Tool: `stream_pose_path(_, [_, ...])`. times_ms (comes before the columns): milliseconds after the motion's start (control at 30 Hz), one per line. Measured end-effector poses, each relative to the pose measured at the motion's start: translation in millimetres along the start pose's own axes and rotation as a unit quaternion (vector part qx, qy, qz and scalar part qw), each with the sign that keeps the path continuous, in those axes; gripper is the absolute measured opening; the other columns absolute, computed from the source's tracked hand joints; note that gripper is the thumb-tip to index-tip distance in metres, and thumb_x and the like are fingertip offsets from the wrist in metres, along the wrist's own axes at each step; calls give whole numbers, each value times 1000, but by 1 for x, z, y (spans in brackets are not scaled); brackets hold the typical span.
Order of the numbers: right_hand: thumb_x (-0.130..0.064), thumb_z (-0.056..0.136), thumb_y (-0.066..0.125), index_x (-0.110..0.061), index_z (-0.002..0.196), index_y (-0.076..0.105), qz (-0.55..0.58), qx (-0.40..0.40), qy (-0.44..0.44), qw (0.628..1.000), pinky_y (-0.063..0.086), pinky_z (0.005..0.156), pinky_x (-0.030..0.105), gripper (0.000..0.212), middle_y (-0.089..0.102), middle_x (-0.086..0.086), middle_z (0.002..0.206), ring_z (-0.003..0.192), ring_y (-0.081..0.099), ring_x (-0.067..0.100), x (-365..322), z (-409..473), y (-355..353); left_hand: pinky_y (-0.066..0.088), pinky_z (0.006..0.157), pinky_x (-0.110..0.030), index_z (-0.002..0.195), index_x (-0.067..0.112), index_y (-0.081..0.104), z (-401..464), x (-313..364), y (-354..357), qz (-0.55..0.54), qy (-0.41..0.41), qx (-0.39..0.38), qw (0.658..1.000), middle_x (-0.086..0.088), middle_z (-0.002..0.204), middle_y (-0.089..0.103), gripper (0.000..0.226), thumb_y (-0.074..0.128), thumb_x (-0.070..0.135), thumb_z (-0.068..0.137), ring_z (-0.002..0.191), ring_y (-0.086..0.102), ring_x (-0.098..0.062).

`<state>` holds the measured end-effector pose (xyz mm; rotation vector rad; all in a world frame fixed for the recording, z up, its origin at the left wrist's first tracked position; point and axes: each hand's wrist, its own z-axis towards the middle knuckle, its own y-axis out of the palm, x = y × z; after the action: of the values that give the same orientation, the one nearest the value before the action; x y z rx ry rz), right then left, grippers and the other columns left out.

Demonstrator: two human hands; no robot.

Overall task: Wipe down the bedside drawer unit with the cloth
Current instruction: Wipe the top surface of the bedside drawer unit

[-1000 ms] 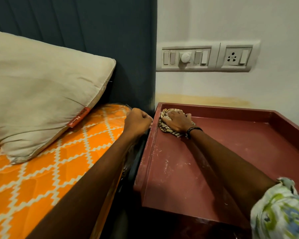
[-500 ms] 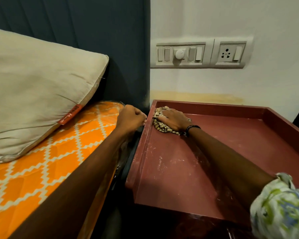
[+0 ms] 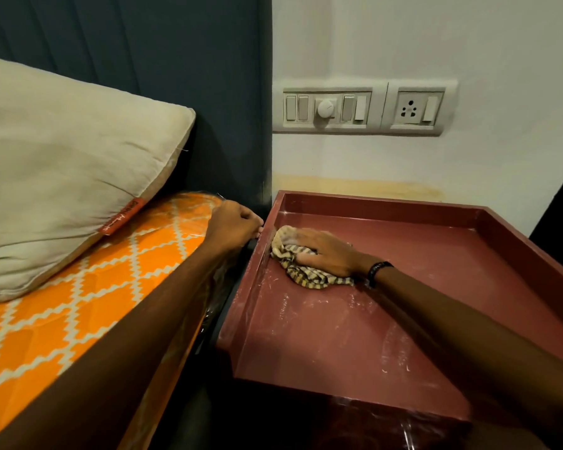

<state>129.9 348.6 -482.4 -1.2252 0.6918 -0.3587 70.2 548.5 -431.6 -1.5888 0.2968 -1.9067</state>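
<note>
1. The right hand (image 3: 327, 251) lies palm down on a crumpled striped cloth (image 3: 301, 271), fingers spread slightly and bent over the bunched fabric, pressing it against the top of the unit.
2. The cloth is cream with dark stripes. It sits in the far left corner of the bedside drawer unit (image 3: 387, 319), touching or just beside the raised left rim.
3. A dark beaded bracelet (image 3: 378, 271) circles the right wrist.
4. The left hand (image 3: 236, 227) is curled into a loose fist, knuckles up, at the edge of the mattress (image 3: 78, 306), just beside the unit's left rim. Its fingertips face the rim; whether they touch it or hold anything cannot be told.
5. The unit's top is reddish brown, shaped like a shallow tray with raised rims on the left, back and right. Pale dusty streaks mark its surface, mostly in the left half.
6. The mattress has an orange cover with a white diamond lattice pattern.
7. A beige pillow (image 3: 69, 170) leans against a dark blue headboard (image 3: 143, 60). A small orange tag (image 3: 121, 216) on the pillow's seam carries writing too small to read.
8. On the white wall above the unit is a switch panel (image 3: 327, 108) with rocker switches and a round dial, and beside it a socket plate (image 3: 416, 108).
</note>
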Motion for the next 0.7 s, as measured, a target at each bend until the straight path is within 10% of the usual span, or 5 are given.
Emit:
stream_pose_path(267, [-54,86,34,-18,112,59,-47,144,97,984,41,93,36,51,60,1,122,111,54,20,-9,28,22,58,82,-43,83,0,73,1,-2,-2,14,22,-8,1000,-15,82,72,18,58,8,90,80,71,-24])
stream_pose_path(700, [-56,87,31,-23,127,59,7,64,20,998,34,107,42,59,53,-2,137,126,46,17,-27,-30,12,50,67,-27,85,5,76,-57,9,-16,86,74,6,994,-9,86,75,21,56,9,87,79,69,-18])
